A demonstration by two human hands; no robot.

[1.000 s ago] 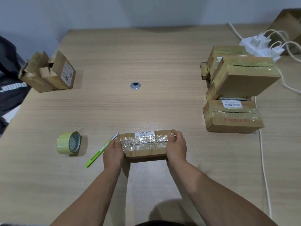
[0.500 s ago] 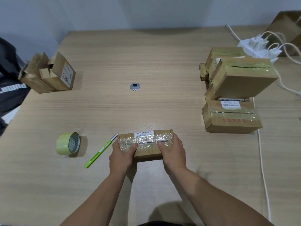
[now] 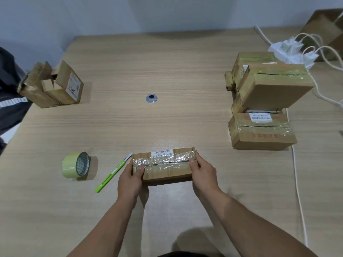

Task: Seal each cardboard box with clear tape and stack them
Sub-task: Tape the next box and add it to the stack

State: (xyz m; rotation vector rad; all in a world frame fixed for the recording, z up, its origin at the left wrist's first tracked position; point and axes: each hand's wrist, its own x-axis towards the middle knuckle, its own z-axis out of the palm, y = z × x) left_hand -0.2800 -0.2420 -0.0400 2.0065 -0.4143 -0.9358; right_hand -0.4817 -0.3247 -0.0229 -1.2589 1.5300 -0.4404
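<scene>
— Where is the box being worked on?
— One small cardboard box (image 3: pixel 163 166) lies at the near middle of the desk (image 3: pixel 167 71), flaps closed, clear tape (image 3: pixel 167 161) along its seam. The left hand (image 3: pixel 130 179) and right hand (image 3: pixel 203 173) each clasp one end, thumbs on top, fingers curled round it.
— And the other boxes?
— Two open boxes (image 3: pixel 53 86) stand far left, their contents hidden. On the right is a pile of taped boxes (image 3: pixel 259 132), at least four. One tape roll (image 3: pixel 76 167) and one green cutter (image 3: pixel 113 173) lie left of the hands.

Tape roll (image 3: pixel 76 167) left of cutter (image 3: pixel 113 173), box (image 3: pixel 164 166) right; stacked boxes (image 3: pixel 263 108) far right.
</scene>
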